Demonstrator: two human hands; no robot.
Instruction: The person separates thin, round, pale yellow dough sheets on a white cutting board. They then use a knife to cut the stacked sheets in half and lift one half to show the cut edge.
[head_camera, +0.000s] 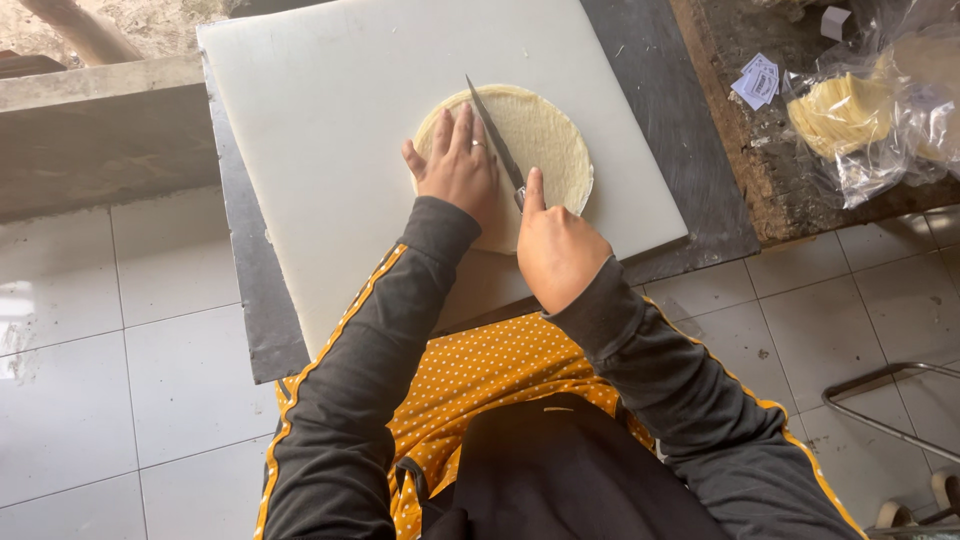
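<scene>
A stack of round pale flatbreads (545, 140) lies on a large white cutting board (330, 110). My left hand (457, 165) rests flat on the left half of the stack, fingers spread, a ring on one finger. My right hand (555, 245) grips a knife (493, 135) by its handle, index finger laid along the spine. The blade lies across the middle of the stack, tip pointing away from me.
The board sits on a dark low table (690, 140). To the right, a rough brown surface holds clear plastic bags of pale flatbreads (865, 110) and small paper slips (757, 80). White floor tiles (120, 330) surround the table; a metal frame (885, 395) stands lower right.
</scene>
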